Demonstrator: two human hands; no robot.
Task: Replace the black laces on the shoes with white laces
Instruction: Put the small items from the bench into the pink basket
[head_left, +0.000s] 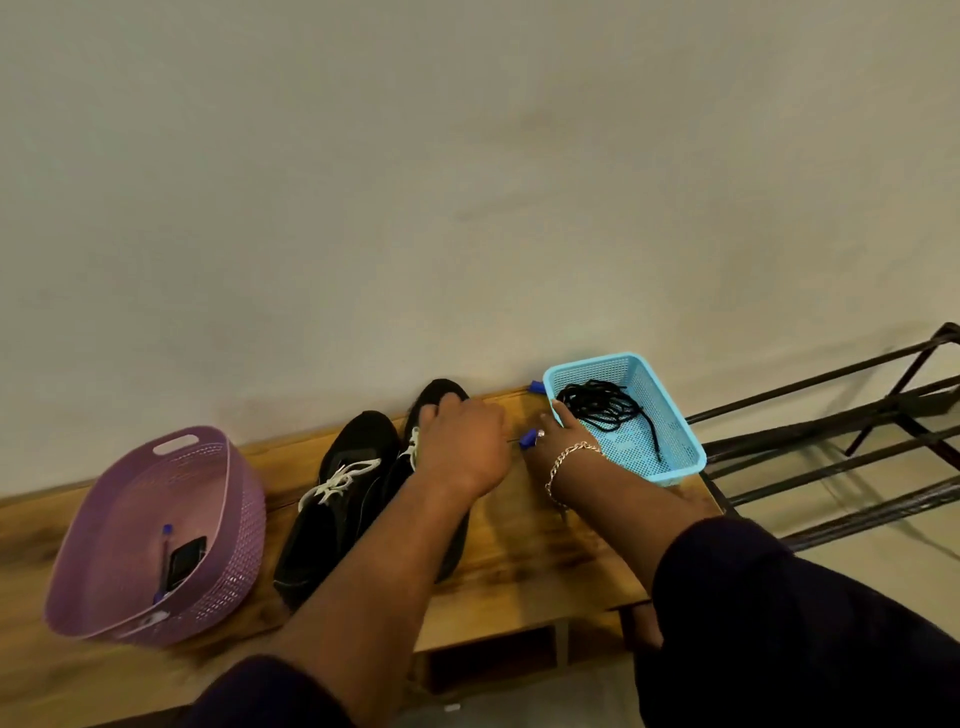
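Note:
Two black shoes stand side by side on the wooden table (524, 561). The left shoe (337, 499) carries a tied white lace (340, 480). My left hand (465, 447) lies over the right shoe (434, 397), fingers curled round its front part, and a bit of white lace (414, 449) shows beside the wrist. The black laces (602, 405) lie bunched in the light blue basket (670, 470). My right hand (558, 441), wearing a ring and a chain bracelet, rests against the basket's left rim with a straight finger along it.
A purple basket (228, 519) holding a pen and a small black item sits at the table's left. Small blue objects (529, 439) lie by my right hand and behind the blue basket. A dark metal rack (831, 431) stands to the right; the wall is close behind.

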